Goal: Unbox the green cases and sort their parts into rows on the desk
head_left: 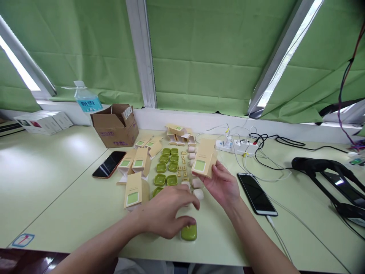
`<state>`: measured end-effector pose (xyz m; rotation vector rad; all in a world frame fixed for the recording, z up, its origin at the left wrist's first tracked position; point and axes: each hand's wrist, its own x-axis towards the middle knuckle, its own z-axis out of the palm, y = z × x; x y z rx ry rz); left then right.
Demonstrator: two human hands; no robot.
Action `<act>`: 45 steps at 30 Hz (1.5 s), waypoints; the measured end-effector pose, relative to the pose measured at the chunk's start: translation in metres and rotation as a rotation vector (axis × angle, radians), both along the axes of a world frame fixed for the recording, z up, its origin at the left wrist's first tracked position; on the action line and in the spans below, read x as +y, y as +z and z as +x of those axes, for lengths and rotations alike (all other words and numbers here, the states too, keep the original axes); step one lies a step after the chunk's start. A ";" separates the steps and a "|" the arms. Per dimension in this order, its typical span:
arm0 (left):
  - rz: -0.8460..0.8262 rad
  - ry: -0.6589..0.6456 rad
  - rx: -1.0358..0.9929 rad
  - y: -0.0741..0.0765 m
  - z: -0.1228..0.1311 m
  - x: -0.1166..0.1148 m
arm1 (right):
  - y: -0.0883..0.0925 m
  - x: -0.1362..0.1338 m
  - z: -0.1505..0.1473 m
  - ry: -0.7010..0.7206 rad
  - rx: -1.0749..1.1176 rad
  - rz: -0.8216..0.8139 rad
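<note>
My right hand is closed on a small beige cardboard box with a green square on its front, held tilted above the table. My left hand has its fingers curved and apart, with nothing between them. Its thumb is over the top of a closed green case near the table's front edge; I cannot tell whether it touches. Beyond my hands lie rows of open green trays, small yellowish pieces and white rounded pieces. My left hand hides part of the nearest ones.
Several beige boxes stand left of the rows, and more beige packaging lies behind. A brown carton, a bottle and a phone are at left. At right are a charging phone, a power strip and loose cables.
</note>
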<state>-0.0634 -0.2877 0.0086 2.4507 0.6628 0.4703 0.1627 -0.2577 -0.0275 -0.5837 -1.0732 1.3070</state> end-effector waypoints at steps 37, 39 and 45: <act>-0.709 0.275 -0.882 -0.015 0.016 0.018 | -0.009 -0.016 -0.034 0.077 -0.085 0.009; -0.709 0.286 -0.894 -0.017 0.016 0.018 | -0.012 -0.015 -0.035 0.062 -0.081 0.011; -0.742 0.294 -0.892 -0.021 0.014 0.020 | -0.017 -0.015 -0.041 0.026 -0.081 0.045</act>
